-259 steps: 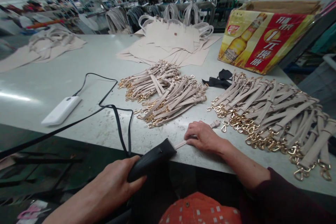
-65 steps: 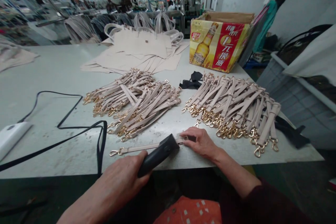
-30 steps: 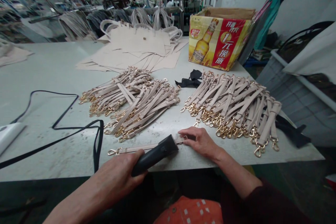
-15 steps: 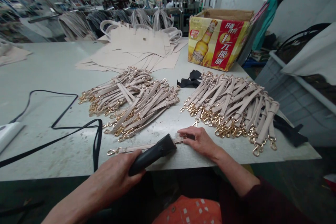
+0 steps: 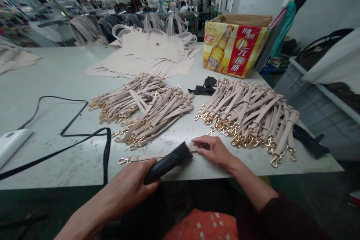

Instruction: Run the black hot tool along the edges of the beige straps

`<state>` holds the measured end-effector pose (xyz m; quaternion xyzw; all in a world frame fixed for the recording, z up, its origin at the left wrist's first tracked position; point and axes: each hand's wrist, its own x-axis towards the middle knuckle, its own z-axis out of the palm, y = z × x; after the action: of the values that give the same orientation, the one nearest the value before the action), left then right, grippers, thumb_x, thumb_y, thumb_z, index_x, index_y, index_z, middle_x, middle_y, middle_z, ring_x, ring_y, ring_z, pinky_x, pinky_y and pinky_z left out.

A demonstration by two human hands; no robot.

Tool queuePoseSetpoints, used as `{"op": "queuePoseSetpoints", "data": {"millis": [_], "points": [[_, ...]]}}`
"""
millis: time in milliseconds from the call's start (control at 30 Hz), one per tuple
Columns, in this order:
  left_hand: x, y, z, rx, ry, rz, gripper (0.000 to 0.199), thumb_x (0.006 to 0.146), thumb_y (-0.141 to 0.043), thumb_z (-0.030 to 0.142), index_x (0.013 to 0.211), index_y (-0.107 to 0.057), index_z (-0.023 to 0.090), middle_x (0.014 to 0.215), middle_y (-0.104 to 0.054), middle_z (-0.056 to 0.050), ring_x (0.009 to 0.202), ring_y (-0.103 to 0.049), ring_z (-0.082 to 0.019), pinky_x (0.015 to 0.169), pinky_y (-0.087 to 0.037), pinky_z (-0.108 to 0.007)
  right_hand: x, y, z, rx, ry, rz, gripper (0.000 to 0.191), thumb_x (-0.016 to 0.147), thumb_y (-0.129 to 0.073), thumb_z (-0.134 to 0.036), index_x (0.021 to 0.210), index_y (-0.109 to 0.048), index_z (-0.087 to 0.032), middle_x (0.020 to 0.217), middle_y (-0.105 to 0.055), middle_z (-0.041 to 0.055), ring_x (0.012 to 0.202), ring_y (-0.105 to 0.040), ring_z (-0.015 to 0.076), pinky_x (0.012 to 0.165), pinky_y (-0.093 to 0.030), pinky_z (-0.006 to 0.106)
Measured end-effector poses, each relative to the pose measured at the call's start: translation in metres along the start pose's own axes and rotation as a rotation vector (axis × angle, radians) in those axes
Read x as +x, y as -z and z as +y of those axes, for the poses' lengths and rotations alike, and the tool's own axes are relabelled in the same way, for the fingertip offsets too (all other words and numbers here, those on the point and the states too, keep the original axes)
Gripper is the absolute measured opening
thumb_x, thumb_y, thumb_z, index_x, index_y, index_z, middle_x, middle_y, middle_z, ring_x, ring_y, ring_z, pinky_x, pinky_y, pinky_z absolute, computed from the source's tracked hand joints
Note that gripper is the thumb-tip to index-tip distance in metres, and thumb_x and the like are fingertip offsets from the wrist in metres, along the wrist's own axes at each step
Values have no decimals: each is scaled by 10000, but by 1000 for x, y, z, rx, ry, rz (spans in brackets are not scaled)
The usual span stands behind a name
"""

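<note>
My left hand (image 5: pixel 140 176) is wrapped round a black handheld tool (image 5: pixel 168 163) with a broad, flared end. That end is over a beige strap (image 5: pixel 153 155), which lies along the table's front part and has a gold swivel clasp (image 5: pixel 123 160) at its left end. I cannot tell whether the tool touches the strap. My right hand (image 5: pixel 215 152) pinches the strap's right end, near a small gold buckle partly hidden by the fingers. Beyond the hands lies a heap of similar straps (image 5: pixel 140 108), and a second heap of straps (image 5: pixel 250 110) spreads out to the right.
A yellow and red carton (image 5: pixel 232 50) stands behind the right heap. Flat beige bag pieces (image 5: pixel 146 52) are stacked at the back. A thin black band (image 5: pixel 73 120) winds across the left, beside a white device (image 5: pixel 14 142). Black scraps (image 5: pixel 205 86) lie between the heaps.
The whole view has shifted slightly, with the table's contents appearing a little to the right. Both hands keep the same hold on the tool and the strap.
</note>
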<state>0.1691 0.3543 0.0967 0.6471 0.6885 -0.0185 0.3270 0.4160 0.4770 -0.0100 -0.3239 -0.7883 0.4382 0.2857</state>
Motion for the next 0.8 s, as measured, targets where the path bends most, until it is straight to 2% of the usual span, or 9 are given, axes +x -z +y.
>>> {"op": "queuePoseSetpoints", "data": {"millis": [167,533,600,667,733,800], "points": [[-8,5,-7,76,66,3,190,788,-540,344,898,-662,249,826,-719,-31,815,-681,-229,755,-470,-293,1,0,-2,-27,33,-12,401,698,-668,-12,1047,-739,-198,1001,-749,51,934,-676,198,879,-509,328],[6,-6,21,95,-10,15,186,789,-507,256,931,-626,240,860,-713,-48,822,-679,-221,709,-436,-282,1,1,-3,1,-2,16,395,721,-647,-58,1072,-731,-219,1020,-749,52,941,-678,205,871,-517,343],[3,-7,20,86,4,13,169,794,-508,267,918,-620,236,838,-703,-43,793,-672,-215,679,-422,-274,0,2,-3,25,-9,25,349,718,-655,-79,1028,-744,-212,1015,-749,50,909,-676,198,836,-522,326],[-4,-7,17,87,36,12,137,803,-511,287,882,-609,232,810,-690,-39,776,-665,-216,670,-410,-275,-1,2,-1,58,-46,55,268,718,-676,-121,962,-756,-198,943,-751,46,797,-665,180,751,-525,302],[-13,-7,12,82,73,24,113,816,-508,306,840,-589,230,780,-676,-31,766,-659,-215,669,-400,-275,-2,3,-1,127,-87,108,196,721,-703,-186,909,-757,-183,829,-737,39,682,-628,160,661,-515,285],[-25,-6,5,54,105,41,115,831,-500,320,825,-572,231,754,-666,-15,746,-654,-207,657,-391,-268,-4,6,-3,218,-89,189,185,713,-728,-242,884,-750,-176,782,-721,41,647,-608,154,618,-509,279]]}}
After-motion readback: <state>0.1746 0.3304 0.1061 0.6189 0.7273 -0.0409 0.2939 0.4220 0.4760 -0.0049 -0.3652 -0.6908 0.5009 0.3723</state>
